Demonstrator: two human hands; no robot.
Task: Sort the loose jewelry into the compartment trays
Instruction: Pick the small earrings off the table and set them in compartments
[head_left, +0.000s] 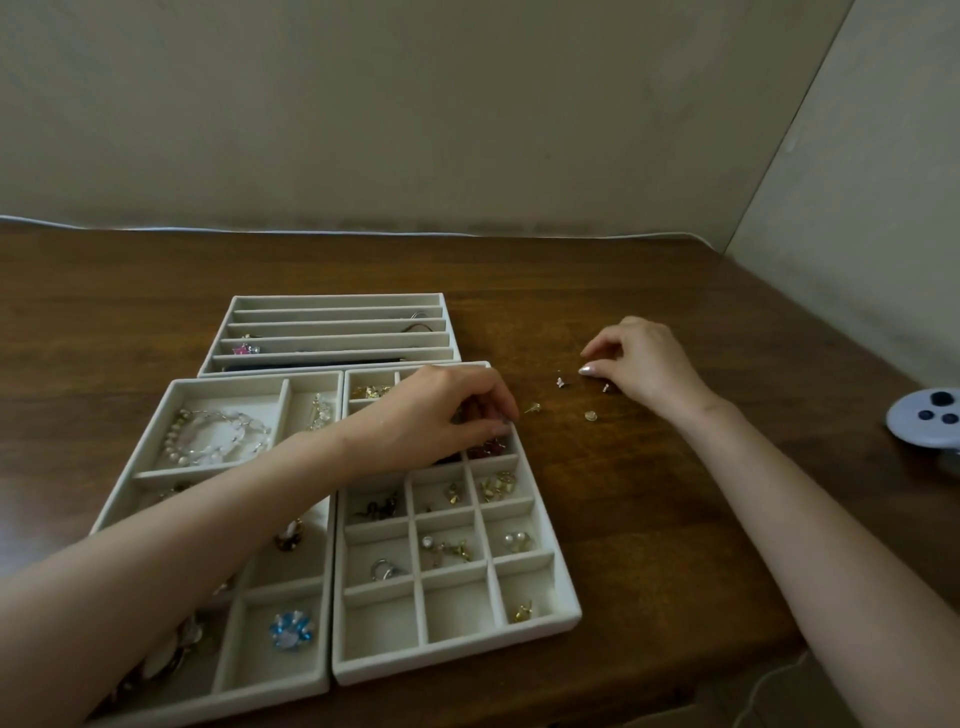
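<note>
Three cream compartment trays lie on the wooden table: a grid tray (563, 605) with small earrings in several cells, a larger-cell tray (156, 415) holding a bead bracelet (218, 436), and a slotted tray (332, 300) behind. My left hand (441, 415) hovers over the grid tray's upper right cells, fingers curled down; I cannot tell whether they pinch anything. My right hand (639, 358) rests on the table to the right, fingertips drawn together by loose small pieces: a gold stud (532, 408), a tiny earring (560, 382), a pale round piece (589, 415) and another bit (606, 387).
A blue flower brooch (292, 629) and a chunky chain (156, 670) lie in the left tray. A grey round controller (924, 418) with dark buttons sits at the table's right edge. A pale wall stands behind, and the table's front edge is close.
</note>
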